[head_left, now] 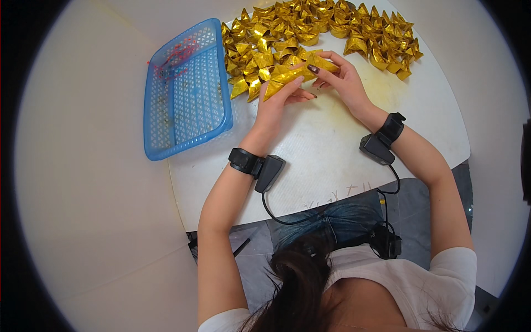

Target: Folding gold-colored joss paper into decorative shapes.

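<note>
Between my two hands I hold a long, folded gold foil paper piece (282, 80), tilted with its right end farther away. At its near left end, my left hand (275, 104) closes round it with the thumb on top. My right hand (347, 84) pinches the other end, the dark-nailed thumb lying over the foil and the fingers partly hidden behind it. Just beyond my hands spreads a heap of folded gold paper ingots (263, 58), each with pointed tips. The left end of the held piece overlaps the heap in view.
A blue perforated plastic basket (228, 113) stands left of the heap, with small red strands (182, 52) in its far end. More gold ingots (381, 41) lie at the far right of the white table (326, 160). Black wrist devices with cables (270, 174) hang from both forearms. A pale wall rises at left.
</note>
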`<state>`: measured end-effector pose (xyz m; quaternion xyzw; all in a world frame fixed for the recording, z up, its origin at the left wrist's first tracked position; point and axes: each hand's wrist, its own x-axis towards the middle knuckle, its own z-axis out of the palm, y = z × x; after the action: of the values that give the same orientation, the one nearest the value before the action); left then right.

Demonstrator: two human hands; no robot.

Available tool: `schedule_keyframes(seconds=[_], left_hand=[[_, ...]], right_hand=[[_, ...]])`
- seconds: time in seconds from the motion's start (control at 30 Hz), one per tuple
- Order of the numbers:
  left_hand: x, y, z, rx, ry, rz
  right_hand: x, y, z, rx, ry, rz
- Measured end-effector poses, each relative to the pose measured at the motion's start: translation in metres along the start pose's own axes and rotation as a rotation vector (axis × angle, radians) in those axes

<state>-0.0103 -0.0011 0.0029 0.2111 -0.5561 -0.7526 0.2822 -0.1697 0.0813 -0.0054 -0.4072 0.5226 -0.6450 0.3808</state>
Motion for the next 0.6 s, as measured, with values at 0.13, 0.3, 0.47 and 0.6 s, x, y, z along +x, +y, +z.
schedule_keyframes(seconds=[0.13, 0.3, 0.47, 0.6], left_hand=[[0.0006, -0.0009, -0.0008, -0.034, -0.015, -0.033], [0.0035, -0.0046, -0.0048, -0.106, -0.001, -0.069], [0.0063, -0.0060, -0.0024, -0.143, 0.043, -0.042], [0.0039, -0.0030, -0.0015, -0.070, 0.034, -0.039]], right_hand=[[0.0019, 0.0047, -0.0021, 0.053, -0.029, -0.003], [0.0028, 0.0066, -0.0021, 0.046, -0.054, -0.041], [0.0030, 0.0104, -0.0034, -0.012, -0.022, -0.069], [0.0037, 0.0135, -0.0050, -0.024, -0.018, -0.048]])
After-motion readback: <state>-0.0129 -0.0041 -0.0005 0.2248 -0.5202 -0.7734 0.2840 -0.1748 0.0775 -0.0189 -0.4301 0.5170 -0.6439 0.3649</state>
